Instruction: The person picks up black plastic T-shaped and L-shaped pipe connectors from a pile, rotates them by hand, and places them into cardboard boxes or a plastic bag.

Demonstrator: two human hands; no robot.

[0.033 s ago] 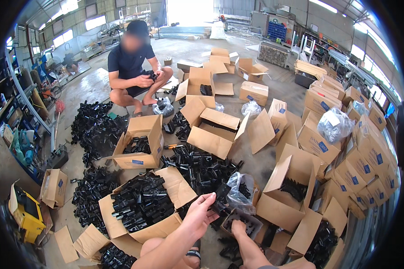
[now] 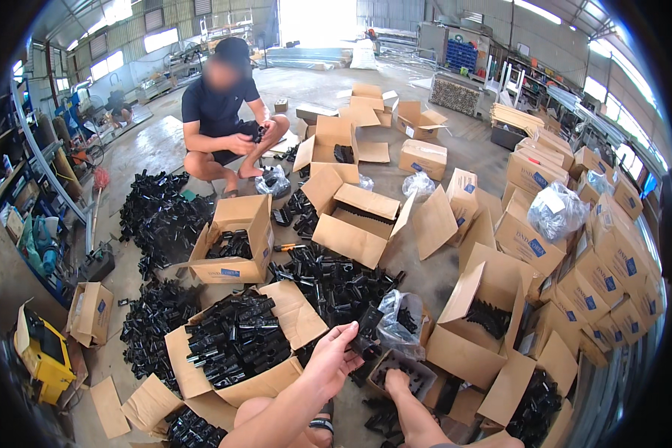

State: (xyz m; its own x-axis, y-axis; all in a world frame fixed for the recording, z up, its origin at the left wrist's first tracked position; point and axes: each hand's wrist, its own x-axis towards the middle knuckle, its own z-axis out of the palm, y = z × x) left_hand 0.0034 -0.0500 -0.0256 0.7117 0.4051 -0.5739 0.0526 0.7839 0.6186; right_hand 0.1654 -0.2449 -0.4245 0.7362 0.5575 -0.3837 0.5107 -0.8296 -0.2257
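My left hand [image 2: 336,357] is closed round a black tubular part [image 2: 368,333], held up in front of me with the thumb at its upper side. Just right of it, my right hand [image 2: 398,382] dips into a small grey-walled box [image 2: 424,381] that has small dark pieces inside. Its fingertips are down among them, so their grip is hidden. Beyond this box, a clear plastic bag [image 2: 396,328] sits in an open carton. To the left, a large open carton [image 2: 257,388] is heaped with black parts [image 2: 239,340].
Loose black parts [image 2: 157,216] lie in piles on the floor at left. A crouching person [image 2: 220,112] handles a black piece across from me. Open cartons [image 2: 463,351] stand at right, before stacked closed cartons [image 2: 601,261]. A yellow case [image 2: 48,366] is at far left.
The view has shifted very slightly. The crouching person's hands have moved a little around the black piece; my own hands look the same.
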